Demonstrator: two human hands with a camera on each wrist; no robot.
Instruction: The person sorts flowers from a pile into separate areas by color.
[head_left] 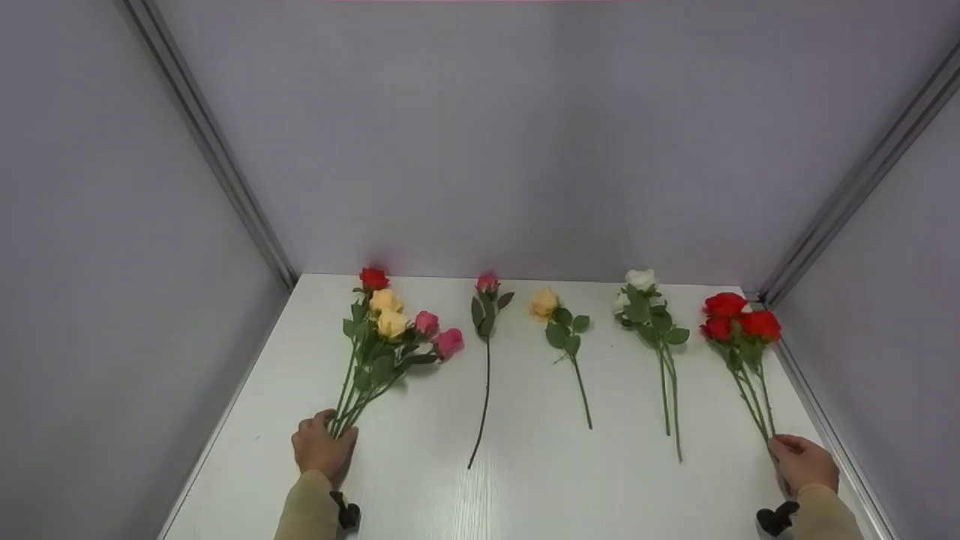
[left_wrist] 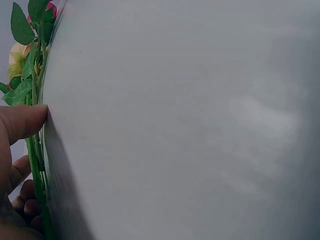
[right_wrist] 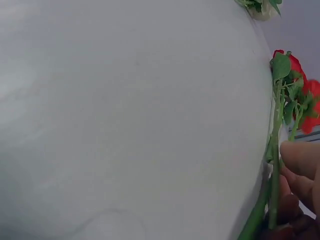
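Observation:
At the left of the white table, my left hand (head_left: 322,446) grips the lower stems of a mixed bunch of roses (head_left: 381,369) with red, yellow and pink blooms. Its thumb (left_wrist: 30,120) lies across the green stems in the left wrist view, fingers curled behind them. Over at the right edge, my right hand (head_left: 806,461) pinches the stems of the red roses (head_left: 760,325) near their lower ends. Thumb and curled fingers close on a green stem (right_wrist: 275,130) in the right wrist view, with a thicker stem running alongside. Both bunches have their blooms toward the back wall.
Between the hands lie a single pink rose (head_left: 487,300), a yellow rose (head_left: 544,304) and white roses (head_left: 640,280) with two stems showing. Grey panels (head_left: 480,150) enclose the table (head_left: 420,480) at the back and both sides.

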